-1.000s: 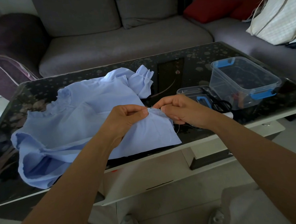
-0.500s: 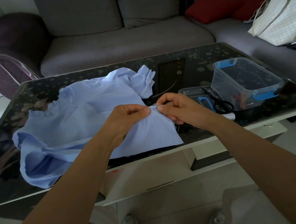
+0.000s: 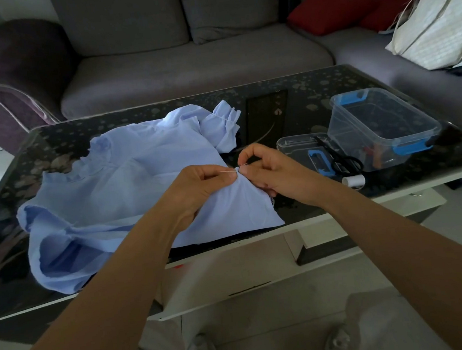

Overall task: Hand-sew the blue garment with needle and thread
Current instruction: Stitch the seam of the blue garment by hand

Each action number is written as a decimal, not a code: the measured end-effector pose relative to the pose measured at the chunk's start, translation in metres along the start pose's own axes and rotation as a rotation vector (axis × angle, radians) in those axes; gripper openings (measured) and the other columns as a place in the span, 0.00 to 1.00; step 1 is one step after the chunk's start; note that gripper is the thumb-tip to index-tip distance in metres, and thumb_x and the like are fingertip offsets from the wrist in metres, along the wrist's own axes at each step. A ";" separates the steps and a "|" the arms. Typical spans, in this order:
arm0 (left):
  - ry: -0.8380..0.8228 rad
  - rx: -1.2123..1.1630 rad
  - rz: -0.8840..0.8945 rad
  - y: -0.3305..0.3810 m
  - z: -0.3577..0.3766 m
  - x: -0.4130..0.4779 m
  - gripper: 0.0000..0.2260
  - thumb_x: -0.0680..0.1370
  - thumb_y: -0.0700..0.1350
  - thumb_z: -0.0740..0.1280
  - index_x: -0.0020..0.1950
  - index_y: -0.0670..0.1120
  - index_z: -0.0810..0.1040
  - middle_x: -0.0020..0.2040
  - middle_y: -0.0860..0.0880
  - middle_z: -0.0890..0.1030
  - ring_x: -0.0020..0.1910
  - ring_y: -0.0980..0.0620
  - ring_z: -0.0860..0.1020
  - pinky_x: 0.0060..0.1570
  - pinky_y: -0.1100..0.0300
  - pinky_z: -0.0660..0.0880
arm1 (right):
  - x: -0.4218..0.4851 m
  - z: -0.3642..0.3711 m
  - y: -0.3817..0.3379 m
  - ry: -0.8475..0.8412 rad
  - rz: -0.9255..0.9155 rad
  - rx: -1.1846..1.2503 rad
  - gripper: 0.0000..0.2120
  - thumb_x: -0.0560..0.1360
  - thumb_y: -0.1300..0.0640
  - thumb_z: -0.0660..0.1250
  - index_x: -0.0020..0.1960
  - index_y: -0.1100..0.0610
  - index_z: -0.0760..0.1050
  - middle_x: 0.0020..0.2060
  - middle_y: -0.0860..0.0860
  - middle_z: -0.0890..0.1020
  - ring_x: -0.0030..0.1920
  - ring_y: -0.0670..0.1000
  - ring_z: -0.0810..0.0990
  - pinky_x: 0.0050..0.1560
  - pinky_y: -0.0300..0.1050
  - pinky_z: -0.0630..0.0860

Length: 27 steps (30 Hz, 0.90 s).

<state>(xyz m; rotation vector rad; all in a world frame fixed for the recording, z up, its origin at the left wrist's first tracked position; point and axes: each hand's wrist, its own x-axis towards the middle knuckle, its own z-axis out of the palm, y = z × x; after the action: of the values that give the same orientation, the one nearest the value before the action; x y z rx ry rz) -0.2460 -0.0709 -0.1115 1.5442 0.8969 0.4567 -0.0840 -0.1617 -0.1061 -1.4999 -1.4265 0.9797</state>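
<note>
The blue garment (image 3: pixel 117 186) lies spread over the dark glass table (image 3: pixel 296 105), its near right corner lifted off the glass. My left hand (image 3: pixel 199 186) pinches that raised fabric edge between thumb and fingers. Right beside it, my right hand (image 3: pixel 269 170) pinches the same edge from the other side. A thin needle (image 3: pixel 229 171) lies across the edge between the two thumbs, its tip pointing left over my left hand. The thread is too fine to follow.
A clear box with blue clips (image 3: pixel 381 127) stands at the table's right. Its lid (image 3: pixel 307 149) lies beside it with black scissors (image 3: pixel 342 157) on top. A white thread spool (image 3: pixel 353 181) sits near the front edge. A grey sofa (image 3: pixel 184 63) stands behind.
The two hands have drawn closer together on the fabric edge, bunching it up. The needle now shows poking out leftward through the fabric.
</note>
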 end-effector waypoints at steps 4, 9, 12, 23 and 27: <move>0.014 -0.073 -0.005 0.001 -0.001 0.000 0.04 0.76 0.44 0.71 0.47 0.47 0.85 0.50 0.47 0.85 0.54 0.48 0.82 0.60 0.56 0.76 | 0.000 -0.006 0.002 0.053 -0.016 -0.018 0.06 0.82 0.61 0.57 0.58 0.59 0.70 0.33 0.48 0.77 0.30 0.45 0.72 0.34 0.33 0.72; 0.017 -0.068 0.019 -0.003 0.001 0.001 0.06 0.75 0.44 0.71 0.49 0.45 0.85 0.50 0.46 0.85 0.54 0.48 0.81 0.60 0.57 0.76 | 0.000 -0.002 0.000 -0.011 -0.067 -0.002 0.05 0.82 0.62 0.57 0.57 0.59 0.69 0.32 0.48 0.78 0.29 0.45 0.70 0.33 0.33 0.71; 0.034 -0.136 0.043 -0.003 -0.001 0.001 0.05 0.75 0.45 0.70 0.46 0.45 0.84 0.52 0.42 0.84 0.58 0.42 0.79 0.63 0.50 0.75 | -0.001 -0.004 -0.003 0.003 -0.060 0.056 0.05 0.83 0.62 0.57 0.57 0.59 0.69 0.29 0.44 0.78 0.28 0.43 0.70 0.32 0.32 0.71; 0.084 -0.148 0.086 -0.004 0.002 0.004 0.04 0.75 0.41 0.71 0.48 0.43 0.85 0.47 0.46 0.86 0.51 0.50 0.83 0.56 0.60 0.78 | 0.009 -0.001 0.005 0.208 -0.182 -0.131 0.05 0.78 0.60 0.67 0.53 0.55 0.75 0.47 0.45 0.78 0.48 0.42 0.78 0.49 0.32 0.75; 0.096 -0.070 0.121 -0.005 0.005 0.003 0.04 0.76 0.41 0.71 0.48 0.44 0.85 0.47 0.44 0.86 0.51 0.49 0.83 0.56 0.60 0.78 | 0.011 0.003 0.009 0.230 -0.348 -0.268 0.05 0.74 0.58 0.71 0.50 0.56 0.79 0.45 0.46 0.79 0.46 0.45 0.77 0.49 0.32 0.73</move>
<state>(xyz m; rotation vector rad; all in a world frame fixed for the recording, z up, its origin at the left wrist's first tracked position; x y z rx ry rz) -0.2418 -0.0721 -0.1180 1.5279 0.8545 0.6470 -0.0830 -0.1507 -0.1150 -1.4312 -1.6230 0.4034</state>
